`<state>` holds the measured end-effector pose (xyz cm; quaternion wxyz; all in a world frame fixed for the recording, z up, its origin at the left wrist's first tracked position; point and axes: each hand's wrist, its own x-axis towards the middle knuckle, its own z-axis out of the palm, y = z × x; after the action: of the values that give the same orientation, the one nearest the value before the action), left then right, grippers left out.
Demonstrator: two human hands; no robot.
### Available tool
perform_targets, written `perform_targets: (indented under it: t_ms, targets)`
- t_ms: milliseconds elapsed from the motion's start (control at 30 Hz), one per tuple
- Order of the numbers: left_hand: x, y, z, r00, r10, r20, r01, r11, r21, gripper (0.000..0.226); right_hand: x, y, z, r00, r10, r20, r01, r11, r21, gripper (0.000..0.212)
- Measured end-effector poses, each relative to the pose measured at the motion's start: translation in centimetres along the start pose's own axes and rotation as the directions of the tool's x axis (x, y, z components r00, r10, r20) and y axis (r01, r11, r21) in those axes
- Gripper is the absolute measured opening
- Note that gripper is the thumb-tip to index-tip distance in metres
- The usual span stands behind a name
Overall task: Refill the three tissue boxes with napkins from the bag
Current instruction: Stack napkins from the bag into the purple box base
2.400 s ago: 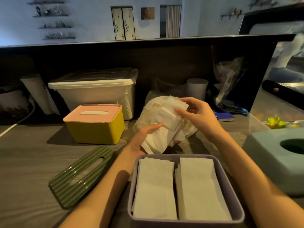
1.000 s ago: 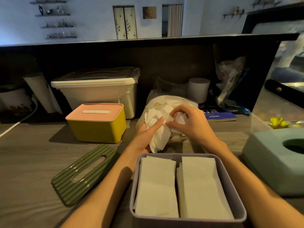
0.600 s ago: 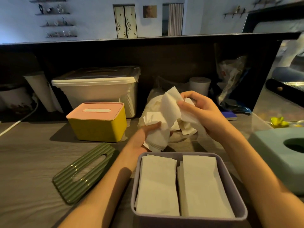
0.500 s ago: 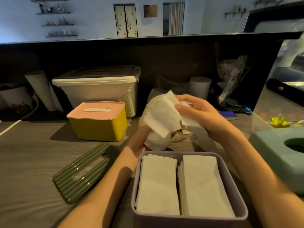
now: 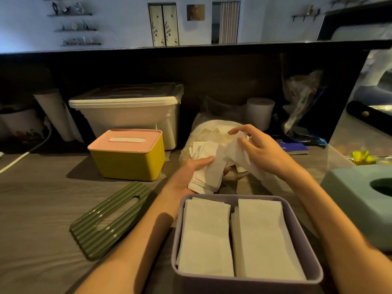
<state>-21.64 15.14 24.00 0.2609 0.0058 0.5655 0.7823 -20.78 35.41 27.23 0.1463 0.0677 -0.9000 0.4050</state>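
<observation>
From the head view, the left hand [image 5: 191, 172] holds a stack of white napkins [image 5: 209, 166] just behind the purple box [image 5: 178, 236], thumb on top; its fingers are hidden under the paper. The right hand [image 5: 259, 151] has its fingers curled round a loose napkin. The bag [image 5: 212, 130] sits behind the purple box, partly hidden by the hands. The blue box [image 5: 347, 200], right of it, is cut off. The green lid [image 5: 110, 219] lies left.
</observation>
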Motion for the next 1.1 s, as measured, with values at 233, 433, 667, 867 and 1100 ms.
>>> perform_targets:
  t_ms: [233, 433, 667, 867, 1100]
  targets:
    - [0.0, 0.1, 0.4, 0.998, 0.043, -0.038, -0.044, 0.999, -0.029, 0.024, -1.3, -1.8, -1.1, 0.972, -0.05, 0.228, -0.074, 0.861, 0.503, 0.022]
    - [0.3, -0.1, 0.9, 0.997, 0.058, -0.046, -0.062, 0.994, -0.093, 0.052, -0.7, -0.8, 0.9, 0.983, 0.078, 0.166, -0.149, 0.869, 0.473, 0.018]
    - [1.1, -0.3, 0.6, 0.998, 0.048, -0.05, -0.057, 0.975, -0.214, 0.066, -0.4, -0.4, 1.2, 0.965, 0.218, 0.147, -0.262, 0.789, 0.556, 0.012]
    - [1.7, 0.1, 0.1, 0.985, 0.111, -0.136, -0.117, 0.992, -0.038, 0.073, -0.8, -0.9, 1.2, 0.952, 0.132, 0.275, -0.271, 0.781, 0.562, 0.024]
    - [1.2, -0.2, -0.1, 0.995, 0.085, 0.044, -0.083, 0.996, -0.04, 0.045, -0.4, 0.4, 2.1, 0.995, -0.046, -0.09, 0.055, 0.993, 0.1, 0.012]
